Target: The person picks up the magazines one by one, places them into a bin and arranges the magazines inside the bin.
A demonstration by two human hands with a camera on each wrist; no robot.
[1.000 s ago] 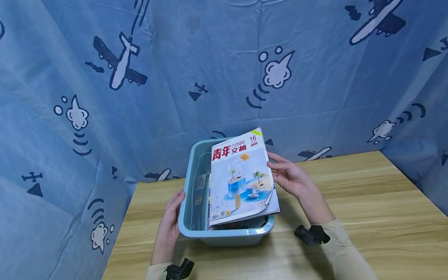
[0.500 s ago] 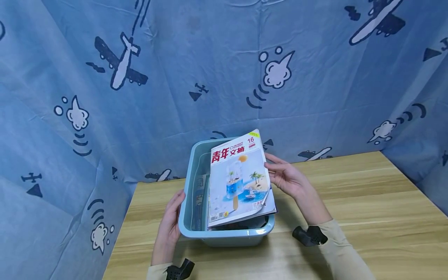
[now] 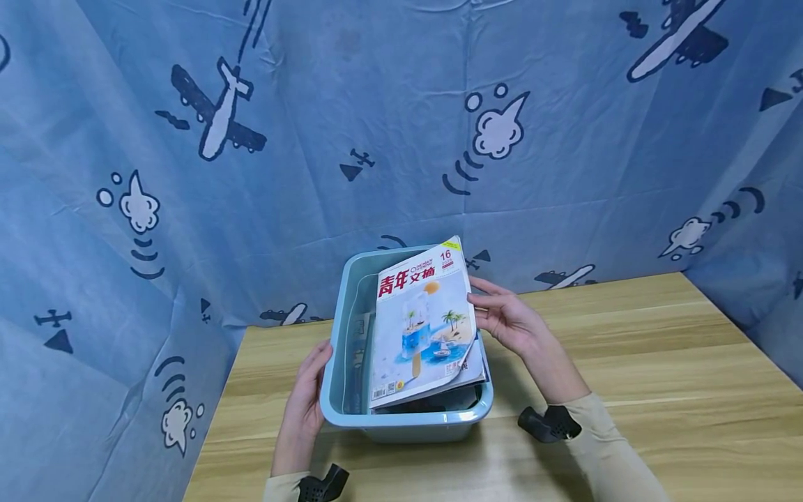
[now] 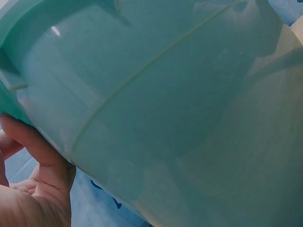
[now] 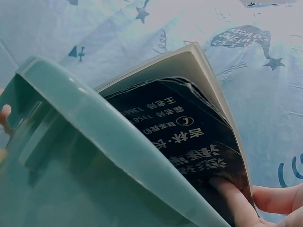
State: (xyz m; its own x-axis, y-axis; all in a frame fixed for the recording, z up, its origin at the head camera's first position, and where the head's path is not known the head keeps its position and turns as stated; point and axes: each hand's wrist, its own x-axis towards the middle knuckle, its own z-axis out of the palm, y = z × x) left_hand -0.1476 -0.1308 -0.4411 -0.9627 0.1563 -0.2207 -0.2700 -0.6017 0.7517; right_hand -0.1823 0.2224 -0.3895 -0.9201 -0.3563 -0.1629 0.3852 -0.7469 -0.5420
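In the head view a light-blue plastic bin [image 3: 339,376] stands on the table. A magazine [image 3: 426,328] with an ice-pop picture on its white cover lies tilted over it, its far corner above the rim. Beneath it another magazine or book [image 3: 475,368] shows along the lower right edge. My right hand [image 3: 511,317] pinches the magazine's right edge. The right wrist view shows my thumb [image 5: 232,198] against the dark back cover [image 5: 189,137], fingers on the other side. My left hand [image 3: 309,383] holds the bin's left side near the rim; some fingers are hidden.
The bin is on a wooden table [image 3: 659,348]. More printed material [image 3: 360,348] stands inside the bin at left. A blue cloth [image 3: 401,139] with airplane drawings hangs behind and to both sides. Each wrist bears a black mount [image 3: 552,423].
My right hand has moved slightly left and down with the magazine, which now sits lower and further left over the bin. My left hand and the bin have stayed put.
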